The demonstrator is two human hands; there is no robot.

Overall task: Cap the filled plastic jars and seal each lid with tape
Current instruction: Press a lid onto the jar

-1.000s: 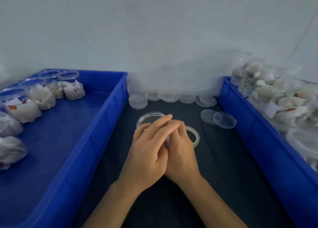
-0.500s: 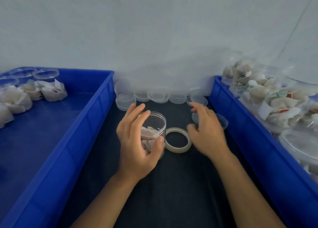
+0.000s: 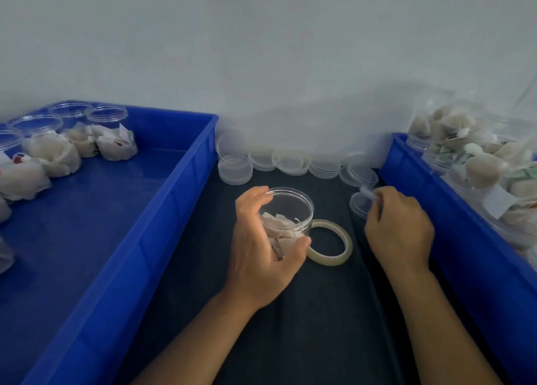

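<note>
Just below the middle of the frame the left hand (image 3: pixel 258 248) grips an open, clear plastic jar (image 3: pixel 286 219) standing upright on the dark mat (image 3: pixel 290 326), fingers curled round its far side and thumb pressed on the near wall; pale wrapped pieces fill only its lower part. Touching the jar's lower right side lies a roll of clear tape (image 3: pixel 329 246), flat on the mat. To the right of centre the right hand (image 3: pixel 399 227) pinches the rim of a clear lid (image 3: pixel 361 203) between thumb and fingertips, the lid tipped up at that edge – whether it has fully left the mat I cannot tell. More lids (image 3: pixel 290 162) are stacked in a row along the back wall, between a blue bin (image 3: pixel 174 198) at the left holding filled jars with lids on and a second blue bin (image 3: pixel 453 210) at the right heaped with uncapped ones. The jar looks light and thin-walled, likely to flex or skid if squeezed hard, so a hold low on the body, leaving the threaded mouth free, seems best. The lid is shallow, smooth and probably slippery – taking it by the rim, as here, should allow it to be set square on the mouth. The capping step appears barely begun, taping not yet started
</note>
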